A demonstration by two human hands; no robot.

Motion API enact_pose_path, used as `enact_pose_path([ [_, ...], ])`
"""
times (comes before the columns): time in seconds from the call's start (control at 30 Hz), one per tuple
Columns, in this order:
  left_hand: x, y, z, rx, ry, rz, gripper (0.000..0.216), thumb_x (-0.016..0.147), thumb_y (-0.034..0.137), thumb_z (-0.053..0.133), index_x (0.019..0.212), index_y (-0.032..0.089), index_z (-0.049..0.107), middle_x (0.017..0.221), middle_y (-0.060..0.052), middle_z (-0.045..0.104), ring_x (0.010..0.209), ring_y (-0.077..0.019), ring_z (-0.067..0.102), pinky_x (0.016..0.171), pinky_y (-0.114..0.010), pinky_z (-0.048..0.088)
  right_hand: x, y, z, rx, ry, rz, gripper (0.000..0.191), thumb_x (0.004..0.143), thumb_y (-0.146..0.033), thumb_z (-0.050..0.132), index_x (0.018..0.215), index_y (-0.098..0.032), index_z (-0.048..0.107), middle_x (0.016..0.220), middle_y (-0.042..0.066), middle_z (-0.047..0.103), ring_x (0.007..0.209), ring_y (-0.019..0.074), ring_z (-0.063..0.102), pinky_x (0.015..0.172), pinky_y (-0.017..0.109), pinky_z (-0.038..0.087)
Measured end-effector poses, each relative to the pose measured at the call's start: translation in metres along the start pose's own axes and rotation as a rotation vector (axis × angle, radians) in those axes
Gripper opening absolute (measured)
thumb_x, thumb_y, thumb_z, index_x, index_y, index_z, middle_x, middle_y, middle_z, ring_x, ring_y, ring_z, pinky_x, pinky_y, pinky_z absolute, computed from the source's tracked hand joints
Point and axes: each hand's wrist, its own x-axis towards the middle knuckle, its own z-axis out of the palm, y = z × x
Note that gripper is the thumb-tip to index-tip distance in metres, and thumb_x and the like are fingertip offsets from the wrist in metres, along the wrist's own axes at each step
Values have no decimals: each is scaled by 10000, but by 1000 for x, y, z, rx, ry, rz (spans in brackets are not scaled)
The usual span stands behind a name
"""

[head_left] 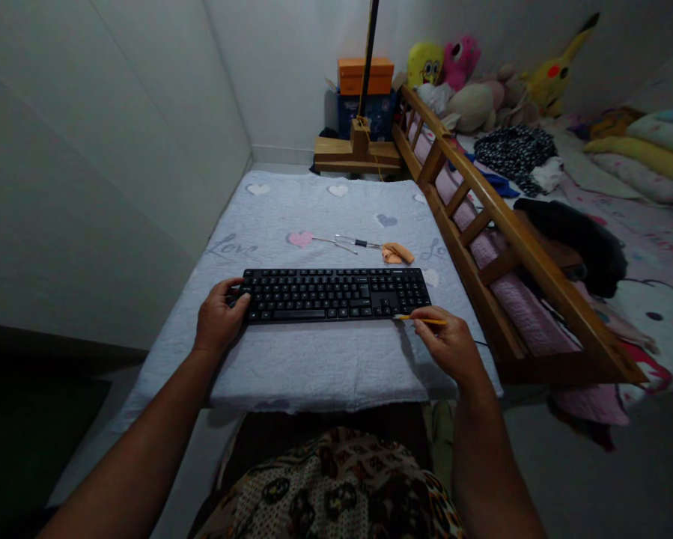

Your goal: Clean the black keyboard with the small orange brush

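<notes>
Keyboard (336, 293) lying across the quilt (325, 359), near strip lying bare, thin tools (347, 242) and orange cloth (397, 253) sitting beyond it, wooden rail (482, 217) closing the right side, wall (89, 187) bounding the left.

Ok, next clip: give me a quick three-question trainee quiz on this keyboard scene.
1. True or false: the left hand holds the left end of the keyboard.
2. The right hand holds: A) a thin yellow stick; B) a cup; C) nothing.
3. What colour is the small item beside the metal tools beyond the keyboard?
Key: 1 true; 2 A; 3 orange.
</notes>
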Motion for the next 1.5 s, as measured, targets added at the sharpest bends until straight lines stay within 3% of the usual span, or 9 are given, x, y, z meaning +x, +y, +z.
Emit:
enact_pose_path([
  [0.17,0,1,0,5,-3,4,509,854,495,615,1267,211,703,1100,-81,726,974,-256,706,996,-422,579,-2,-12,-5,28,34,-10,167,933,-301,634,901,-226,780,875,61,787,800,220,740,742,332,564],
  [0.27,0,1,0,2,-6,1,513,856,501,615,1269,210,701,1105,-82,724,977,-255,706,1006,-427,578,-1,-20,6,89,-13,-30,177,948,-294,619,911,-225,778,853,54,777,760,206,724,708,322,556],
  [0.47,-1,2,0,-4,-1,-8,496,856,482,619,1269,219,698,1119,-80,733,978,-255,710,1008,-430,581,2,-17,24,83,-46,-64,170,947,-291,621,912,-225,774,883,63,789,808,216,741,783,347,578],
  [0.83,-2,5,0,-16,-2,-1,449,860,467,628,1238,233,693,1118,-76,728,1010,-260,712,1016,-422,580,-4,-6,-1,-15,74,-11,150,916,-290,635,895,-233,772,898,68,789,838,237,746,789,353,577],
  [1.17,-2,9,0,-30,17,16,424,846,431,629,1211,223,686,1210,-97,716,1076,-264,714,1040,-424,585,-1,-14,29,69,-14,-59,154,941,-279,628,911,-234,772,909,69,793,862,235,759,808,352,587],
  [1.5,-1,6,0,-26,2,20,424,854,437,625,1220,230,686,1215,-101,719,1067,-272,719,1041,-445,587,-5,-8,2,-40,122,-23,154,920,-293,627,879,-238,764,887,72,794,831,243,751,793,363,577],
])
